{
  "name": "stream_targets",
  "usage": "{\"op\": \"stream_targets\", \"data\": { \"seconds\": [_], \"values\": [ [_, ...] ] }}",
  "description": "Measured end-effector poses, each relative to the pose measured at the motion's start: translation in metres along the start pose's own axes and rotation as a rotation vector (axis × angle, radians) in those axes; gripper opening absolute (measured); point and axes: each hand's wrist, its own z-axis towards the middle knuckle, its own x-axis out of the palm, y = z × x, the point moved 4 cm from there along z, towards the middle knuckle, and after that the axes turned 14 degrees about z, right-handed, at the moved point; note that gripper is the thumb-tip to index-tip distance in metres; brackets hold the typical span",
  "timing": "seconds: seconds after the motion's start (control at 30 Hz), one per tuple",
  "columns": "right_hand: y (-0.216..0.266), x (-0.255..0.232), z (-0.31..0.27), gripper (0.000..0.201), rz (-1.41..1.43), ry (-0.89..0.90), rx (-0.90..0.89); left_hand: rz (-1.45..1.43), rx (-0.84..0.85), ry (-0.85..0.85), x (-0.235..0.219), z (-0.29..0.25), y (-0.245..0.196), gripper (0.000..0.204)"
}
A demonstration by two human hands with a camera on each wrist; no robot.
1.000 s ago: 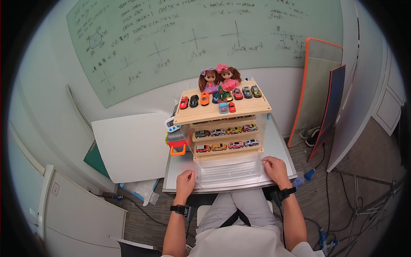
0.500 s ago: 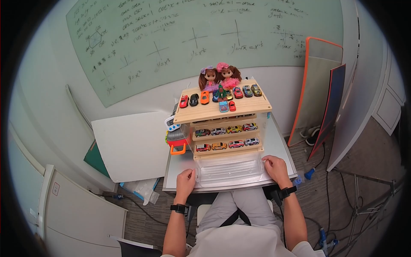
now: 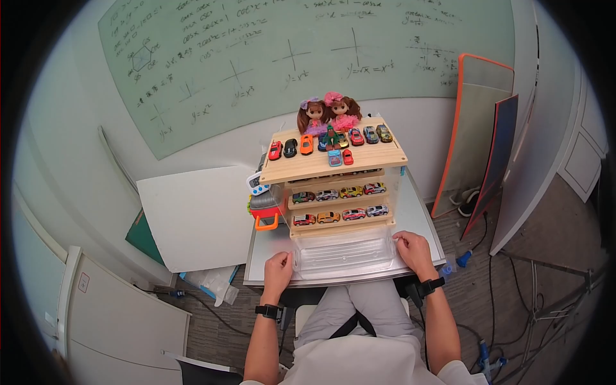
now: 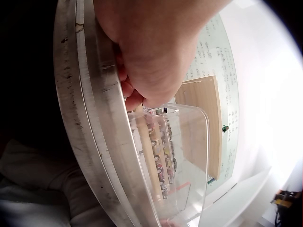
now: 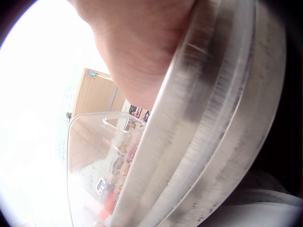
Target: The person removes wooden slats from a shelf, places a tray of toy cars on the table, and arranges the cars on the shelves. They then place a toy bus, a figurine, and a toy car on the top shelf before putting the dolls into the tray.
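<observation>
A clear plastic bin (image 3: 345,255) lies near the table's front edge, below a wooden shelf (image 3: 333,168) of toy cars. The left hand (image 3: 278,272) rests at the bin's left end, its fingers loosely curled. In the left wrist view, the left hand (image 4: 154,52) is on the tabletop beside a corner of the bin (image 4: 191,142). At the bin's right end rests the right hand (image 3: 416,255), fingers bent inward. The right wrist view shows the right hand (image 5: 137,47) near the bin (image 5: 85,156), but its fingertips are hidden.
Two dolls (image 3: 328,117) and several toy cars stand on the shelf top; more cars line the tiers below. A red and grey case (image 3: 266,206) with an orange handle is left of the shelf. A white panel (image 3: 192,218) leans at the left, orange-edged boards at the right.
</observation>
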Motion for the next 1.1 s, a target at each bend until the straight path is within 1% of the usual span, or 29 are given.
{"op": "stream_targets", "data": {
  "seconds": [0.17,0.23,0.33,0.43,0.53,0.83,1.1],
  "values": [
    [0.0,0.0,0.0,0.02,-0.005,0.004,-0.001,-0.009,-0.004,0.001,-0.002,0.0,-0.004,0.03],
    [-0.001,0.0,0.0,0.02,-0.004,0.002,-0.003,-0.034,-0.033,0.024,-0.003,0.0,-0.006,0.03],
    [0.0,0.0,0.0,0.02,-0.002,0.002,-0.002,-0.006,0.002,-0.006,0.002,0.0,0.003,0.031],
    [-0.002,0.0,0.0,0.019,0.0,0.0,-0.005,0.0,-0.006,0.002,0.002,0.0,0.004,0.031],
    [-0.004,0.001,0.0,0.02,0.002,-0.004,-0.013,-0.026,-0.024,0.017,-0.002,0.0,-0.003,0.031],
    [-0.003,0.001,0.0,0.02,0.001,0.0,-0.003,-0.036,-0.032,0.016,0.001,0.0,0.0,0.032],
    [-0.003,0.001,0.0,0.019,0.013,0.001,0.001,-0.019,-0.034,0.021,-0.003,0.0,-0.006,0.031]
  ]
}}
